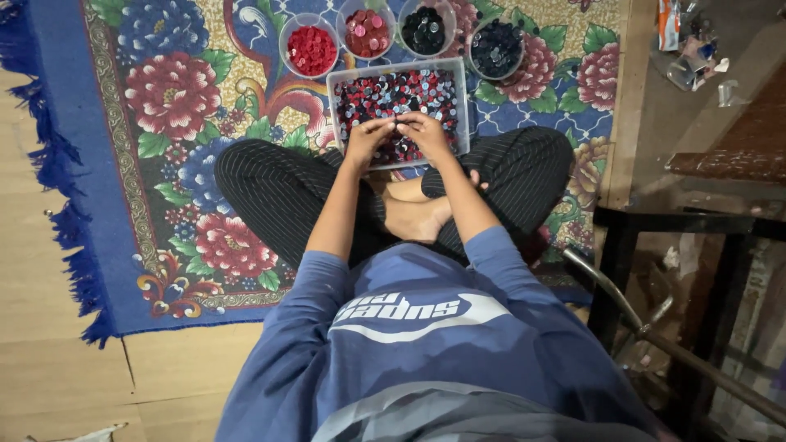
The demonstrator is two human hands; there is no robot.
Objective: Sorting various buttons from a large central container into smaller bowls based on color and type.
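A clear rectangular tub (337, 78) full of mixed red, pink, black and dark blue buttons lies on the rug in front of my crossed legs. Both hands rest in its near half, fingertips almost touching. My left hand (366, 139) and my right hand (424, 133) have their fingers curled down among the buttons; whether either pinches a button is hidden. Beyond the tub stand round clear bowls: one of red buttons (311, 49), one of pink buttons (368, 33), one of black buttons (423, 31), one of dark blue buttons (496, 49).
I sit cross-legged on a blue floral rug (172, 164) with a fringed edge, laid on a wooden floor (49, 360). At the right stand a dark metal frame (622, 245), a metal pipe (630, 311) and a low surface with small clutter (692, 49).
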